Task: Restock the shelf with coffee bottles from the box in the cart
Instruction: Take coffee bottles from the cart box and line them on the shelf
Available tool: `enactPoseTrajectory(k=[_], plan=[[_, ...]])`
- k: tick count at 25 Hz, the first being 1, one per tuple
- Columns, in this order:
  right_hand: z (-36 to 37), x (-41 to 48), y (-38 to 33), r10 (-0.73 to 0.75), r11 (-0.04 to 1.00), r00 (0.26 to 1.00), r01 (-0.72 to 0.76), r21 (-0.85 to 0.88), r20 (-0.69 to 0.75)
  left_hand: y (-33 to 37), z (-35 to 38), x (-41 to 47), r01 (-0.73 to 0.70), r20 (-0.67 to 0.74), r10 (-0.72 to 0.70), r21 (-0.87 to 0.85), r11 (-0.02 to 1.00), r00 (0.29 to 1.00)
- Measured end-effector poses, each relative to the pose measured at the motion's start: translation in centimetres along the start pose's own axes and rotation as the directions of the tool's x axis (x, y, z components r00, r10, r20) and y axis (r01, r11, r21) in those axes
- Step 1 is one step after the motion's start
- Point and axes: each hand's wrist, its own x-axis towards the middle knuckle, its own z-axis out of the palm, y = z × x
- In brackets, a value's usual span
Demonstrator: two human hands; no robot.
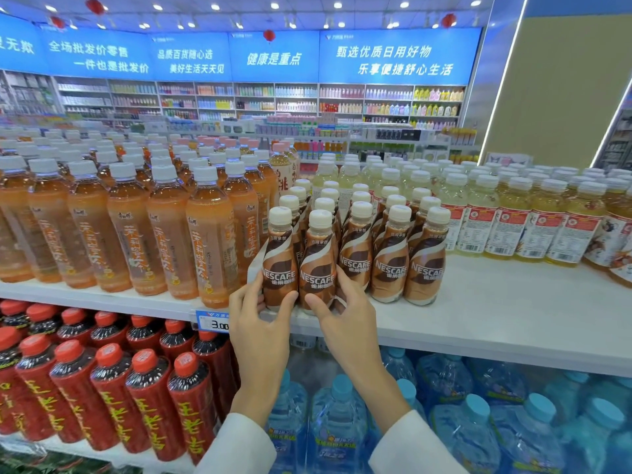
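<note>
hands at the front edge of the top shelf point(496, 302), each wrapped round one coffee bottle. the left hand point(260, 323) grips the lower body of the left coffee bottle point(279, 258), with the thumb across the front and the fingers curled round its left side. the right hand point(345, 316) grips the right coffee bottle point(318, 265) just beside it, thumb on the front near the base. its fingers reach round the right side, between this bottle and the next one along. both bottles stand upright, side by side, at the shelf's front lip, above the wrists. the hands cover the bases, so i cannot tell whether they rest on the shelf.

each bottle is small and waisted, with a cream screw cap and a brown wrap swept by white and dark-brown bands. "nescafe" runs in white letters across the middle. more coffee bottles point(391, 254) of the same kind stand in rows to the right and behind.

tall orange tea bottles point(171, 234) with white caps crowd the shelf to the left, and pale yellow drink bottles point(513, 220) stand to the right. a blue price tag point(212, 321) sits on the shelf edge just left of the left hand. below are red bottles point(102, 388) on the left and blue water bottles point(455, 432) on the right. white sleeves point(239, 446) cover both forearms.
</note>
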Motion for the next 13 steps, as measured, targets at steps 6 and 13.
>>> enactPoseTrajectory(k=[6, 13], plan=[[-0.8, -0.5, -1.0, 0.035, 0.997, 0.998, -0.038, 0.064, 0.053, 1.0, 0.2, -0.7, 0.038, 0.000, -0.038, 0.013, 0.999, 0.999], [-9.6, -2.3, 0.6, -0.019, 0.999, 0.921, 0.007, -0.033, -0.388, 4.7, 4.0, -5.4, -0.181, 0.145, 0.188, -0.066, 0.981, 0.971]])
